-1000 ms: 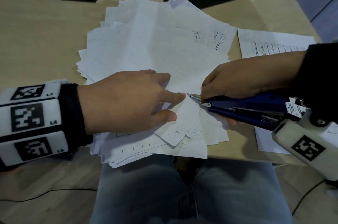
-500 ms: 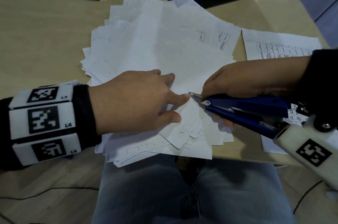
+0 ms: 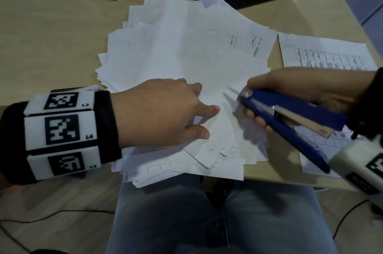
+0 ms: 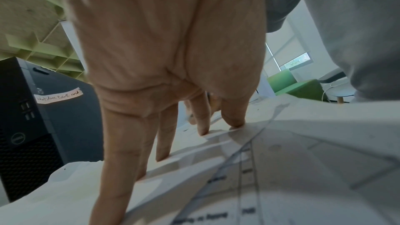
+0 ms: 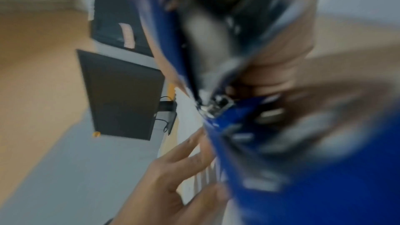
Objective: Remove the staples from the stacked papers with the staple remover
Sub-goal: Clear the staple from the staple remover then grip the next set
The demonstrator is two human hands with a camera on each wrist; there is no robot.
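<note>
Centre frame, left hand (image 3: 165,112) pressed flat-fingered on stacked papers (image 3: 186,56); right hand (image 3: 300,92) gripped blue staple remover (image 3: 290,117), its tip pulled back off the corner since a second ago — staple likely out.

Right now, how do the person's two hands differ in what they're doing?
The left hand lies flat with straight fingers pressing on the fanned stack of papers; the right hand is curled round the blue staple remover. The left hand holds no tool, the right one does. The left hand looks sharp, while the right hand is blurred. Both are bare, wear a marker band at the wrist, and meet over the stack's near corner.
</note>
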